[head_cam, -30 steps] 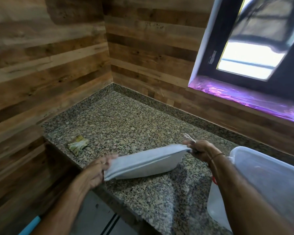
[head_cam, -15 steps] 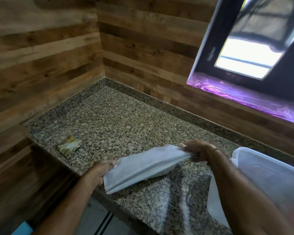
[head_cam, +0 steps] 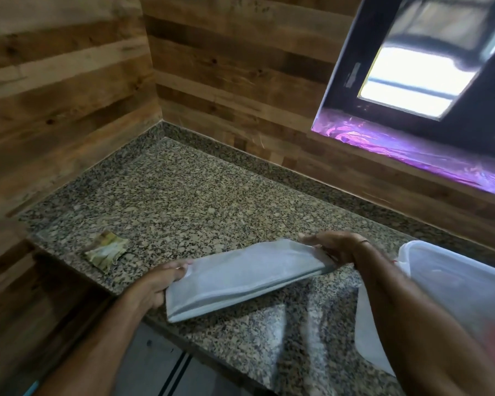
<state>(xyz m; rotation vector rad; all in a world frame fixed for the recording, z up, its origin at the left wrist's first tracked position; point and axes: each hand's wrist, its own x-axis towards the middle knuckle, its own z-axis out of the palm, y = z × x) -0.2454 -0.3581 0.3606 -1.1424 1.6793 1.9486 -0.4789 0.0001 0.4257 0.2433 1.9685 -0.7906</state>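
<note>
- Cloth: white, fine weave, folded into a long flat strip, layered edges showing along near side. Held slantwise low over front part of worktop, left end by the front edge. Contact w/ stone underneath: cannot tell.
- Left grip: closed on cloth's left end, thumb on top, fingers under.
- Right grip: closed on cloth's right end, fingers curled round it; thin band at wrist.
- Worktop: speckled granite w/ matching upstand at rear & left, set into a corner.
- Plastic tub: translucent white, just right of right forearm, on worktop's right part; partly cut off by frame edge.
- Small packet: crumpled, greenish-yellow, lying flat near worktop's left front corner, well apart from cloth.
- Walls: horizontal wood planks, both sides of corner.
- Window: upper right, dark frame, bright glass; sill shows purple sheen.
</note>
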